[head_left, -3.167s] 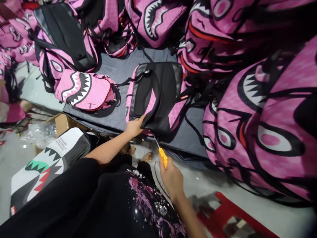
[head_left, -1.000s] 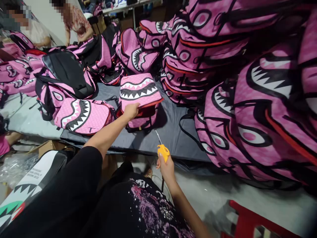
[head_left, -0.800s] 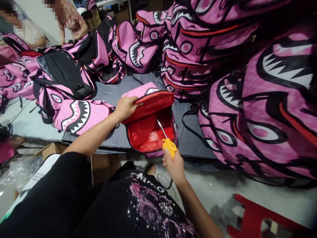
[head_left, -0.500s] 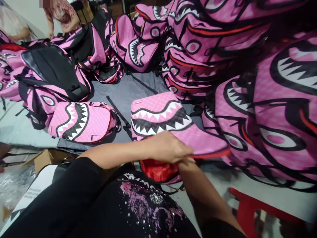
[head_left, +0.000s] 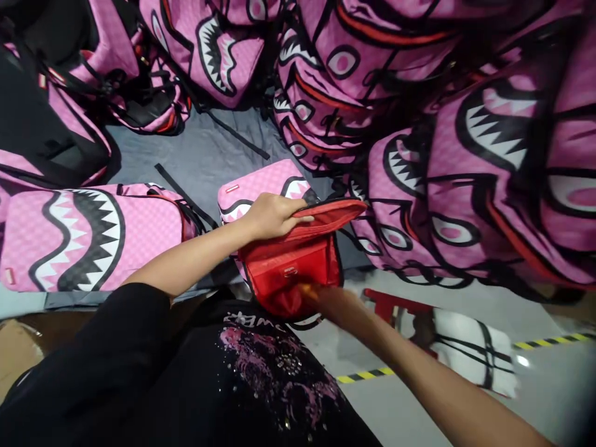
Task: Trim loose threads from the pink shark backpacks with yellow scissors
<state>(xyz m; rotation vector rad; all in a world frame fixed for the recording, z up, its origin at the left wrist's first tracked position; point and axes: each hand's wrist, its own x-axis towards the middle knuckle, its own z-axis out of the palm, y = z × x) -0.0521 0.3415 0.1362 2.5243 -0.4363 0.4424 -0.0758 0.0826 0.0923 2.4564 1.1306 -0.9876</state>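
A pink checked backpack (head_left: pixel 256 184) with a shark-mouth print lies in front of me, its front panel folded back. My left hand (head_left: pixel 274 216) grips the edge of that raised panel, fingers over the red lined side. The red lining (head_left: pixel 321 264) shows in the opening, with an inner pocket and a small label on it. My right hand (head_left: pixel 321 301) reaches into the lower part of the opening. It is smeared by motion and its fingers cannot be made out. To the left lies another pink backpack (head_left: pixel 149 233), closed and print side up.
Stacked pink backpacks (head_left: pixel 395 167) rise along the right and back. More bags with black back panels (head_left: pixel 32 118) lie at the left. Grey cloth (head_left: pixel 158 146) covers the table. Below right are a red stool (head_left: pixel 395 301), a white strapped bundle (head_left: pixel 475 351) and yellow-black floor tape (head_left: pixel 367 374).
The backpack's front panel has been lifted and folded back, baring the red inside. My right hand has left the panel's edge and moved down into the opening. The view has tilted down.
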